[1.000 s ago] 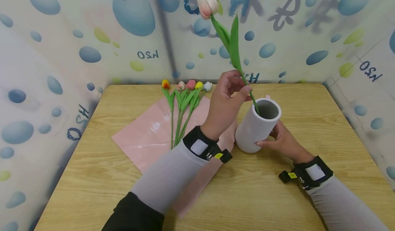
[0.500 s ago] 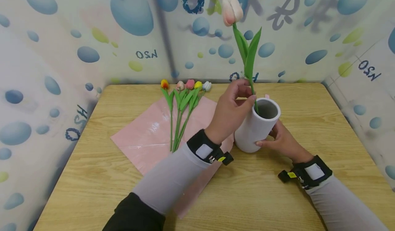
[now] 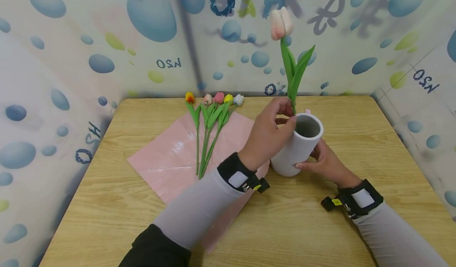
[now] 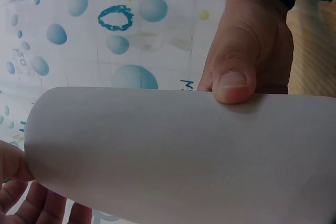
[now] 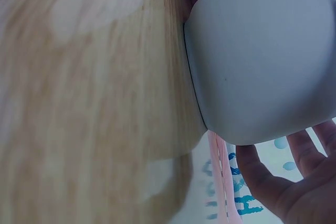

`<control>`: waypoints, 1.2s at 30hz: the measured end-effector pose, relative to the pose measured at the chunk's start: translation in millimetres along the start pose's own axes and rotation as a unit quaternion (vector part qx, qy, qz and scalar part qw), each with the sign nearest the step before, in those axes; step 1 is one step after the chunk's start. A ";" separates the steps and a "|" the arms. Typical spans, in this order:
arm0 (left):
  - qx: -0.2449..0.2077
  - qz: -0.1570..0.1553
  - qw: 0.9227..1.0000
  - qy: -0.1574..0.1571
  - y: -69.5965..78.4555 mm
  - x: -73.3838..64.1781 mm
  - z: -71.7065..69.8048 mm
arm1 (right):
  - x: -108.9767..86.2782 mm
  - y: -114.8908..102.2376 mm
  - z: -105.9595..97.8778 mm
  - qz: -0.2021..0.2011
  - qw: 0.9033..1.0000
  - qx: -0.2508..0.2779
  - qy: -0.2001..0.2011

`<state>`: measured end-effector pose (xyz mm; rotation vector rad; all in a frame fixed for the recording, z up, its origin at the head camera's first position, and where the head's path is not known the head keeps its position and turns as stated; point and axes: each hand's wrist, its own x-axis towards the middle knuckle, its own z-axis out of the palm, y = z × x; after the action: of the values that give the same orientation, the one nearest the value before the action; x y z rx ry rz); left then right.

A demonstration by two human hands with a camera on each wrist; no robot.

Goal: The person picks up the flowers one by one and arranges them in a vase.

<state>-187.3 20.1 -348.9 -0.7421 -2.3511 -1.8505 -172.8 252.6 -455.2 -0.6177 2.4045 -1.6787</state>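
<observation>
A pale pink-and-white artificial tulip [image 3: 281, 23] stands nearly upright at the left rim of a white vase [image 3: 290, 156]. My left hand [image 3: 268, 130] pinches its green stem just under the leaves. The lower stem is hidden behind the fingers and the rim. Low on the vase's right side, my right hand [image 3: 329, 164] grips it with the thumb in front. The left wrist view shows the vase wall [image 4: 173, 145] up close, with the right hand's thumb pressed on it. The vase base [image 5: 257, 66] rests on the table in the right wrist view.
Several artificial tulips [image 3: 210, 128], with orange, pink, yellow and white heads, lie on a pink wrapping sheet [image 3: 167, 160] left of the vase. They share a wooden table [image 3: 320, 235]. A printed cloth backdrop [image 3: 142, 69] rises behind the table's back edge.
The tulip has come down into the vase's mouth and swung rightward to a more upright stance. My left hand has moved down and right with it. The right hand and vase stay put.
</observation>
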 end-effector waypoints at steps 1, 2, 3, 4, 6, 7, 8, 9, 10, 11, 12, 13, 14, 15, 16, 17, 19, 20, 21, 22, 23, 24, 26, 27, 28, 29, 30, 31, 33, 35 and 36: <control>0.004 -0.003 1.000 -0.001 0.2 -0.5 -0.2 | 0.1 0.1 0.1 0.000 1.000 0.000 0.000; 0.009 -0.004 1.000 -0.002 0.3 -0.9 -0.3 | 0.2 0.2 0.1 0.000 1.000 -0.001 0.000; 0.014 -0.008 1.000 -0.003 0.6 -1.5 -0.6 | 0.1 0.5 0.2 0.001 1.000 -0.003 -0.001; 0.019 -0.012 1.000 -0.005 0.9 -2.0 -0.8 | 0.3 0.6 0.3 0.001 1.000 -0.005 0.000; 0.027 -0.016 0.999 -0.008 0.8 -2.6 -1.0 | 0.2 0.8 0.5 0.002 1.000 -0.008 0.001; 0.030 -0.017 0.999 -0.010 0.6 -2.8 -1.2 | 0.3 0.9 0.5 0.002 1.000 -0.009 0.001; 0.034 -0.019 0.999 -0.012 0.6 -3.0 -1.3 | 0.2 1.1 0.7 0.002 1.000 -0.010 0.002; 0.035 -0.022 0.999 -0.015 0.4 -3.0 -1.3 | 0.2 1.1 0.9 0.003 1.000 -0.011 0.001; 0.038 -0.023 0.999 -0.018 0.1 -3.0 -1.3 | 0.4 1.1 1.0 0.002 1.000 -0.011 0.001; 0.039 -0.024 0.999 -0.020 -0.3 -3.0 -1.4 | 0.4 1.1 1.1 0.002 1.000 -0.012 0.001; 0.041 -0.026 0.999 -0.022 -0.4 -2.9 -1.4 | 0.5 1.1 1.4 0.002 1.000 -0.013 0.001; 0.041 -0.028 0.998 -0.024 -0.7 -2.9 -1.5 | 0.8 1.0 1.4 0.002 1.000 -0.013 0.001; 0.042 -0.029 0.998 -0.026 -0.8 -2.8 -1.6 | 1.0 1.0 1.5 0.003 1.000 -0.014 0.002; 0.043 -0.030 0.998 -0.027 -1.0 -2.8 -1.7 | 1.3 0.9 1.5 0.003 1.000 -0.015 0.001; 0.045 -0.031 0.998 -0.027 -1.2 -2.7 -1.7 | 1.5 0.8 1.5 0.003 1.000 -0.017 0.002; 0.047 -0.032 0.998 -0.027 -1.4 -2.7 -1.8 | 1.5 0.5 1.6 0.004 1.000 -0.018 0.002; 0.050 -0.034 0.998 -0.027 -1.7 -2.7 -1.9 | 1.6 0.1 1.7 0.004 1.000 -0.021 0.003; 0.051 -0.034 0.998 -0.027 -1.7 -2.7 -1.9 | 1.5 -0.1 1.9 0.005 1.000 -0.022 0.003; 0.053 -0.035 0.998 -0.026 -1.8 -2.8 -2.0 | 1.3 -0.4 2.1 0.005 1.000 -0.022 0.004; 0.054 -0.036 0.998 -0.026 -1.9 -2.8 -2.2 | 1.2 -0.7 2.3 0.005 1.000 -0.023 0.005; 0.054 -0.038 0.997 -0.026 -2.0 -2.9 -2.3 | 1.1 -1.1 2.5 0.006 1.000 -0.023 0.006; 0.054 -0.039 0.997 -0.026 -2.1 -2.9 -2.5 | 1.0 -1.3 2.6 0.006 1.000 -0.023 0.008; 0.053 -0.041 0.997 -0.025 -2.2 -3.1 -3.0 | 1.0 -1.8 2.8 0.006 1.000 -0.021 0.009; 0.053 -0.042 0.997 -0.024 -2.4 -3.2 -3.4 | 1.1 -2.0 2.8 0.007 1.000 -0.021 0.009; 0.053 -0.043 0.997 -0.024 -2.8 -3.3 -4.0 | 1.1 -2.2 2.7 0.009 1.000 -0.022 0.009; 0.054 -0.043 0.997 -0.023 -3.1 -3.2 -4.8 | 1.2 -2.4 2.6 0.010 1.000 -0.024 0.008; 0.055 -0.043 0.997 -0.021 -3.5 -3.3 -6.0 | 1.2 -2.4 2.4 0.011 1.000 -0.026 0.007; 0.054 -0.045 0.997 -0.018 -3.9 -3.3 -7.4 | 1.2 -2.6 2.3 0.011 1.000 -0.027 0.006; 0.057 -0.045 0.997 -0.010 -5.1 -2.7 -10.9 | 0.6 -2.8 1.7 0.013 0.999 -0.030 0.007; 0.055 -0.043 0.998 -0.001 -6.5 -2.1 -15.2 | -0.3 -2.7 0.7 0.009 0.999 -0.030 0.007; 0.053 -0.042 0.998 0.005 -7.3 -1.9 -17.6 | -0.9 -2.5 0.2 0.007 1.000 -0.029 0.008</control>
<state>-192.9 1.9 -351.2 -0.6328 -2.4874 -1.7395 -171.3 252.1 -453.1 -0.5954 2.4699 -1.6204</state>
